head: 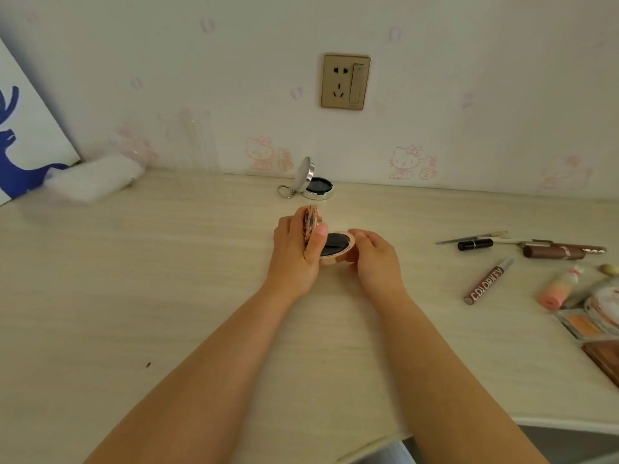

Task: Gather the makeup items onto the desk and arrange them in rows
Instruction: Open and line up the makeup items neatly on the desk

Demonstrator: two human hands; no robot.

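**Compact held open mid-desk**

The left hand (296, 249) has thumb and fingers curled round the lid (310, 226), which stands near upright, thumb pressed on its inner face. The right hand (375, 254) cups the base (336, 249) from 3 o'clock, fingers bent against its rim; whether they clamp or only steady it I cannot tell. The compact sits at the desk's (167, 296) centre, dark puff showing.

It looks light, rigid and glossy, so likely slippery; the hinge is the weak point. Best held by the base rim, not the lid.

Both forearms reach straight in from 6 o'clock, wrists low, palms turned toward each other.

A silver compact (316, 185) lies open at 12 o'clock near the wall. Tubes, including the brown tube (487, 281), and palettes (582, 324) lie loose at 3 o'clock, not yet in rows.
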